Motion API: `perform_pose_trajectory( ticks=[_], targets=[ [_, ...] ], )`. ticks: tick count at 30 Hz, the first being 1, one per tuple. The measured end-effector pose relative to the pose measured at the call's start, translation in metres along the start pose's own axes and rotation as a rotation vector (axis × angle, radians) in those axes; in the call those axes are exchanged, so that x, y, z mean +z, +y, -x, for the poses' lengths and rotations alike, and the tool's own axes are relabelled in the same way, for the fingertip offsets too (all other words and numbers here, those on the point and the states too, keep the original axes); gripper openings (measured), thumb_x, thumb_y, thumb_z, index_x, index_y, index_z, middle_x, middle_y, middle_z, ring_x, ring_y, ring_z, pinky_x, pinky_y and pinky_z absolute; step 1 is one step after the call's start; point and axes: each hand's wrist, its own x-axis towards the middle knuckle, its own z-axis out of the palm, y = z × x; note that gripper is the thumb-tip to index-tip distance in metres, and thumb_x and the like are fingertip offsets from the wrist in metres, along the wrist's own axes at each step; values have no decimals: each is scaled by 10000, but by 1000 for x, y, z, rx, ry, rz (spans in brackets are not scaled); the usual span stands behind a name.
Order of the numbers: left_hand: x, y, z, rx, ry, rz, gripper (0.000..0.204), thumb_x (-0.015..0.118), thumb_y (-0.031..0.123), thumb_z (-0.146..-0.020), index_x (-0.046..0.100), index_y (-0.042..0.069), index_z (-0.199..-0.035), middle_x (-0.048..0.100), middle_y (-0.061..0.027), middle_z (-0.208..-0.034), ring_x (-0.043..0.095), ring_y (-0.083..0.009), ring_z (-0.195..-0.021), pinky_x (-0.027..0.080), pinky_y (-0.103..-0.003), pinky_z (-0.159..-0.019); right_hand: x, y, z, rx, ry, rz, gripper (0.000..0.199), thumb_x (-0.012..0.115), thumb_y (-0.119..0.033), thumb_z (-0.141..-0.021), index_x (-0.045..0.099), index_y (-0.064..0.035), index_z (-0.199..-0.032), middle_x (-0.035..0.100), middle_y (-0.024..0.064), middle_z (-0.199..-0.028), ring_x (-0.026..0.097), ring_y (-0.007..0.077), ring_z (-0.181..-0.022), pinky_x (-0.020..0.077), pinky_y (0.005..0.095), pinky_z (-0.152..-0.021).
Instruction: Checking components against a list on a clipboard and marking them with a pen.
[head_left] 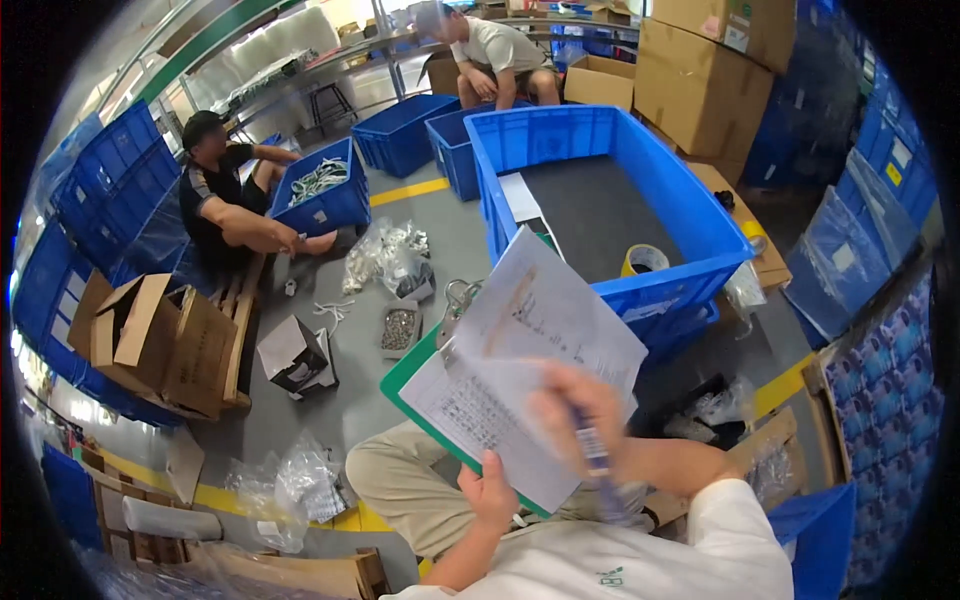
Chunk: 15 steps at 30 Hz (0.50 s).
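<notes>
A green clipboard (408, 374) with a metal clip (458, 300) lies tilted over my lap. My left hand (488, 492) grips its lower edge, the thumb on top of the papers. Printed sheets (455, 405) lie on the board, and an upper sheet (560, 310) is lifted and folded back toward the far side. My right hand (578, 412), smeared by motion, is closed around a marker pen (592, 450) with a dark and white barrel. It is at the near side of the raised paper; whether its fingers also pinch the sheet I cannot tell.
A big blue bin (610, 120) ahead holds a tape roll (646, 260). Another person (220, 170) sits at left by a blue crate (350, 190) of cords; a second person (500, 55) sits at the back. Cartons (150, 345), plastic bags (300, 485) and a parts tray (400, 328) lie around.
</notes>
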Motion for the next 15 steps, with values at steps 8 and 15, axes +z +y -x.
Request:
perform_pose_trajectory(
  ticks=[8, 15],
  targets=[
    [-24, -25, 1, 247, 112, -323, 479, 414, 376, -899, 456, 3, -1198, 520, -95, -1126, 532, -192, -1018, 436, -310, -846, 101, 17, 7, -64, -99, -111, 378, 652, -97, -806, 547, -35, -1163, 632, 139, -800, 609, 171, -608, 485, 289, -554],
    [-22, 14, -1, -52, 108, -58, 453, 540, 231, -852, 428, -26, -1209, 517, -107, -1128, 517, -195, -1014, 412, -330, -890, 61, 11, -14, -148, -327, -44, 396, 658, -85, -777, 552, -46, -1157, 635, 134, -1020, 646, 245, -872, 518, 307, -735]
  ],
)
